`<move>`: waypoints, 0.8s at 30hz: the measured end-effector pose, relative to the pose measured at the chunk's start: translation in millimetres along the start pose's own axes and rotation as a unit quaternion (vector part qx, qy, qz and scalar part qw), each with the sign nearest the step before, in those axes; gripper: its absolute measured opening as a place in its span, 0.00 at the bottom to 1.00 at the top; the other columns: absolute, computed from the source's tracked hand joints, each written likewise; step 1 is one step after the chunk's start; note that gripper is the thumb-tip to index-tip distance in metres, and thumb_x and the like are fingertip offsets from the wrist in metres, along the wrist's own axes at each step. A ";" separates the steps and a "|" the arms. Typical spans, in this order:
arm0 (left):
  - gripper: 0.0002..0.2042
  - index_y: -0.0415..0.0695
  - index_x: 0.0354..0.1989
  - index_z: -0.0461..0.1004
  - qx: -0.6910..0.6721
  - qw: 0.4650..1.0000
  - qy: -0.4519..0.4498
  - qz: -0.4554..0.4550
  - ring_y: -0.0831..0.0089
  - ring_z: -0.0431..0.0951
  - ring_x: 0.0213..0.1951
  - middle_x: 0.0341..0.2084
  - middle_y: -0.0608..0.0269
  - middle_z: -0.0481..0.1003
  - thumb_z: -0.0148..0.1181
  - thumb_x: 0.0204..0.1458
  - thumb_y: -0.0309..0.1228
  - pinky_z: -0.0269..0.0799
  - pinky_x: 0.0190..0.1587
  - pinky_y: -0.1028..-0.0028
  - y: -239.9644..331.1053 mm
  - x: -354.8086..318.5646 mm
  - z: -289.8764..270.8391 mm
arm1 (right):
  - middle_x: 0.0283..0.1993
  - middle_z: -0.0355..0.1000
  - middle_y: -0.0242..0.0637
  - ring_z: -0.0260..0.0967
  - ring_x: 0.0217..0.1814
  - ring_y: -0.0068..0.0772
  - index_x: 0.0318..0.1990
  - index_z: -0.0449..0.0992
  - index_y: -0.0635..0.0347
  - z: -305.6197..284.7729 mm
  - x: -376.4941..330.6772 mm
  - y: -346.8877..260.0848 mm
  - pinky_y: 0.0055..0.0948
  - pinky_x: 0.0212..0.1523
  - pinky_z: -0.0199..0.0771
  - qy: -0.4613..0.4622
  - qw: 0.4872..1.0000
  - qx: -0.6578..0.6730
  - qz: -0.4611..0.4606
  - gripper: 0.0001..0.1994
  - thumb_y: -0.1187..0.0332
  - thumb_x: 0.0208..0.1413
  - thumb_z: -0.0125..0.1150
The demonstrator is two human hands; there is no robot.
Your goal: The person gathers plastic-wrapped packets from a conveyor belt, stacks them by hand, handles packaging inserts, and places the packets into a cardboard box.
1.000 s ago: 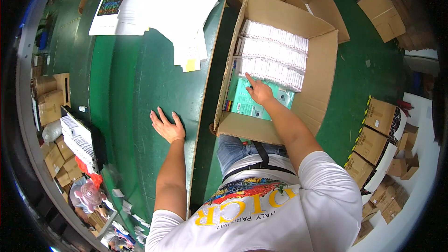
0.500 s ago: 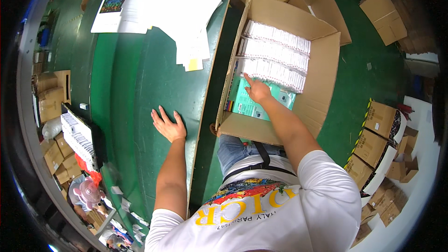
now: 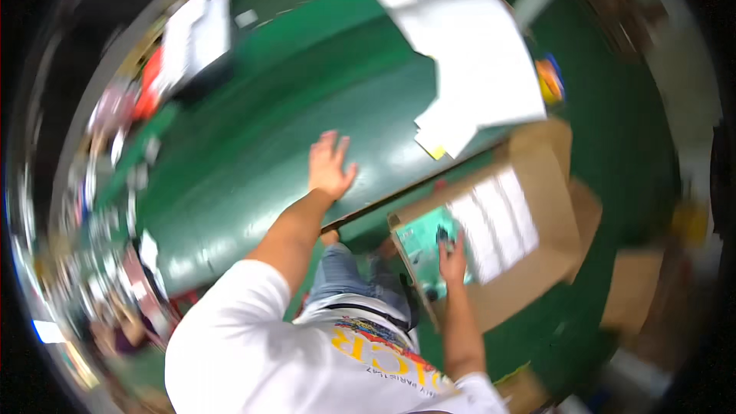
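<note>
Cardboard box (image 3: 537, 261), right hand (image 3: 452, 261) on teal packets (image 3: 425, 238), left hand (image 3: 330, 169) splayed flat on glossy green table (image 3: 253, 146)

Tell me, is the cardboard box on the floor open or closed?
Open. The cardboard box has its flaps spread outward, and white packs and a teal item show inside, where the right hand reaches in.

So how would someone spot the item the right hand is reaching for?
Find the open cardboard box on the floor beside the green table. Inside, the right hand rests on a teal packet at the box's near end. The white packs next to it are pale; only this one is teal.
</note>
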State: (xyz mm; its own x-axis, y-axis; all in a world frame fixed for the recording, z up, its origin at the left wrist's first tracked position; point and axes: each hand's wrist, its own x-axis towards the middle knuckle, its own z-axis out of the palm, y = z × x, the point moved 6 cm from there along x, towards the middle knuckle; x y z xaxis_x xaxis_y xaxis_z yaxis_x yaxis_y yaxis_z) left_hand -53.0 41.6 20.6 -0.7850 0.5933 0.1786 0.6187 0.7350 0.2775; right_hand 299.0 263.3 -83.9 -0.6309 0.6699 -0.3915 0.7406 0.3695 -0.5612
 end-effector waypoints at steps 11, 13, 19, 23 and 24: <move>0.36 0.44 0.66 0.53 -0.191 0.975 0.015 -0.116 0.51 0.46 0.69 0.67 0.48 0.49 0.58 0.49 0.43 0.44 0.67 0.52 -25.8 -101.3 -32.8 | 0.41 0.71 0.42 0.74 0.32 0.35 0.70 0.44 0.56 -131.4 -43.4 -40.6 0.27 0.28 0.74 0.213 0.939 0.268 -0.030 0.35 0.68 0.59 0.55; 0.36 0.45 0.66 0.54 -0.196 0.970 0.061 -0.133 0.50 0.48 0.68 0.66 0.46 0.50 0.59 0.48 0.40 0.46 0.67 0.51 -45.3 -154.0 -58.9 | 0.40 0.71 0.41 0.74 0.33 0.34 0.70 0.45 0.57 -143.3 -41.6 -90.3 0.26 0.29 0.74 0.231 0.938 0.240 -0.094 0.34 0.68 0.59 0.55; 0.33 0.47 0.64 0.58 -0.048 0.883 0.184 -0.430 0.49 0.50 0.67 0.64 0.44 0.53 0.61 0.47 0.38 0.45 0.66 0.49 -187.6 -365.6 -137.5 | 0.45 0.72 0.45 0.71 0.43 0.35 0.65 0.56 0.65 -85.2 -69.2 -300.8 0.31 0.44 0.76 0.122 0.914 0.134 -0.363 0.23 0.73 0.63 0.47; 0.36 0.44 0.65 0.55 0.106 0.640 0.339 -0.682 0.48 0.49 0.67 0.66 0.44 0.49 0.60 0.48 0.41 0.42 0.67 0.50 -300.4 -483.6 -173.4 | 0.47 0.72 0.44 0.71 0.46 0.32 0.64 0.60 0.63 29.1 -63.4 -398.4 0.29 0.49 0.73 -0.063 0.901 0.107 -0.416 0.22 0.71 0.62 0.50; 0.36 0.43 0.66 0.54 0.107 0.548 0.366 -0.744 0.49 0.49 0.67 0.66 0.43 0.48 0.59 0.49 0.43 0.42 0.67 0.50 -324.2 -506.2 -180.8 | 0.47 0.73 0.44 0.71 0.45 0.32 0.63 0.62 0.62 59.7 -71.1 -426.7 0.29 0.49 0.72 -0.093 0.901 0.071 -0.418 0.22 0.71 0.61 0.52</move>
State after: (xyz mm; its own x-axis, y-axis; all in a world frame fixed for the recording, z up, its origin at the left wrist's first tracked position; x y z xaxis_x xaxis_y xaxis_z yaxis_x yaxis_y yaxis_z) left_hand 137.9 -556.4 10.9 -0.1806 -0.9494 0.2570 -0.7968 0.2944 0.5276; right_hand 14.0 19.5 139.9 -0.9920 0.0724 0.1030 -0.0391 0.6002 -0.7989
